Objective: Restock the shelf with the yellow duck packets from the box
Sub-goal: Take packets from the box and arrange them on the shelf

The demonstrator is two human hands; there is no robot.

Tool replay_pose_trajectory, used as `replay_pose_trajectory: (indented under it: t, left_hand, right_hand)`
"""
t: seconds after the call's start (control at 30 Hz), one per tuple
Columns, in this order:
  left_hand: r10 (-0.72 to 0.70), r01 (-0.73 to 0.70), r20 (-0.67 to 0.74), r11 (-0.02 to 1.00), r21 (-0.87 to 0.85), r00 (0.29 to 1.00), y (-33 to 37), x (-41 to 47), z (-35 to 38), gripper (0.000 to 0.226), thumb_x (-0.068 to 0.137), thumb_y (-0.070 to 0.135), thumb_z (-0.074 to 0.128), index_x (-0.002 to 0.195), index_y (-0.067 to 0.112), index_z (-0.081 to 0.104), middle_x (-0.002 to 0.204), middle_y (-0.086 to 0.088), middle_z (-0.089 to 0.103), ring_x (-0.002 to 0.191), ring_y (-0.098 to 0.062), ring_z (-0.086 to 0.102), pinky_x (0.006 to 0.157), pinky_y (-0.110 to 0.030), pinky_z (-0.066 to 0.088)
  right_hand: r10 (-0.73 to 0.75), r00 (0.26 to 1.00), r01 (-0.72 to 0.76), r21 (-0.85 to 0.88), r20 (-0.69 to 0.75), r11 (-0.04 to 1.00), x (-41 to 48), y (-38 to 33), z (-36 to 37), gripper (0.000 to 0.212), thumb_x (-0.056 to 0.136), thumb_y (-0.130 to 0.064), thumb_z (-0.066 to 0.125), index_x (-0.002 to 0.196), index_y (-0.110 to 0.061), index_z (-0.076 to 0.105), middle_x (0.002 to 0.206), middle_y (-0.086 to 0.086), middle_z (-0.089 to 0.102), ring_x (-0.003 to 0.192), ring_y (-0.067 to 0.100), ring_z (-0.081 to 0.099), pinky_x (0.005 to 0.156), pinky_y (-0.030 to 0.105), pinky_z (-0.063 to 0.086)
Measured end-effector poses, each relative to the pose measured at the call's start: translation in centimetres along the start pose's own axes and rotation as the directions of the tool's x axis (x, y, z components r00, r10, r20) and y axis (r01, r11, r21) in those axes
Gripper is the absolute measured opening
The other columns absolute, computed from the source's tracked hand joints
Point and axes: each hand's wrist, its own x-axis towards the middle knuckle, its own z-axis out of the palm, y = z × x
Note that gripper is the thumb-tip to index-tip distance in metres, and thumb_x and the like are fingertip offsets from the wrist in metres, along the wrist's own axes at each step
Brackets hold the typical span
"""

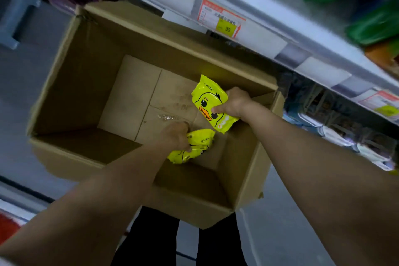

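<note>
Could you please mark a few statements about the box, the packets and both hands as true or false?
1. The right hand holds a yellow duck packet with the duck face showing. True.
2. The left hand holds nothing. False: it grips other yellow packets low in the box.
3. The cardboard box is packed full. False: most of its floor is bare.
4. A price tag sits on the shelf edge beyond the box. True.
5. Both hands are up at the shelf. False: both are inside the box.
</note>
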Motion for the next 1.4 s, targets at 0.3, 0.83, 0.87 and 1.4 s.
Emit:
replay_pose_trajectory:
  t: [0.3, 0.83, 0.87, 1.4]
  left_hand:
    - [0.084, -0.078, 0.025, 0.979, -0.189, 0.996, -2.4, -8.8, -10.2, 0.038, 0.074, 0.021, 0.084, 0.107, 0.008, 0.069, 0.109, -0.01, 0.071, 0.098, -0.025, 0.067, 0.086, -0.033, 0.053]
    - [0.325, -0.348, -0.157, 0.693, -0.632, 0.933, 10.6, -25.1, -8.6, 0.01, 0.097, 0.016, 0.056, 0.102, 0.011, 0.064, 0.082, -0.002, 0.073, 0.062, -0.011, 0.069, 0.053, -0.02, 0.052]
    - [0.35, -0.38, -0.181, 0.667, -0.641, 0.919, 11.8, -25.9, -7.8, 0.015, 0.096, 0.022, 0.059, 0.105, 0.011, 0.065, 0.088, -0.004, 0.074, 0.068, -0.012, 0.07, 0.058, -0.021, 0.054]
    - [0.487, -0.629, -0.435, 0.722, -0.288, 0.757, 33.7, -36.5, -6.7, 0.032, 0.069, 0.017, 0.088, 0.096, 0.008, 0.074, 0.087, -0.007, 0.076, 0.079, -0.019, 0.073, 0.073, -0.03, 0.058]
  right_hand:
    - [-0.002, 0.991, 0.009, 0.048, -0.13, 0.999, -10.1, -2.1, -3.7, 0.049, 0.075, -0.043, 0.083, 0.11, -0.011, 0.071, 0.113, 0.01, 0.071, 0.105, 0.028, 0.066, 0.087, 0.032, 0.051]
    - [-0.135, 0.9, 0.175, 0.061, -0.415, 0.983, -28.5, 7.7, -10.2, 0.044, 0.08, -0.04, 0.079, 0.11, -0.009, 0.07, 0.111, 0.011, 0.071, 0.097, 0.026, 0.065, 0.076, 0.031, 0.048]
    - [-0.139, 0.89, 0.188, 0.072, -0.434, 0.98, -29.6, 9.2, -10.6, 0.042, 0.08, -0.04, 0.08, 0.109, -0.011, 0.07, 0.109, 0.009, 0.071, 0.096, 0.025, 0.065, 0.076, 0.03, 0.048]
    - [-0.077, 0.749, 0.242, 0.163, -0.658, 0.957, -47.4, 31.6, -18.1, 0.029, 0.076, -0.032, 0.084, 0.085, -0.006, 0.074, 0.087, 0.008, 0.076, 0.085, 0.024, 0.071, 0.076, 0.035, 0.054]
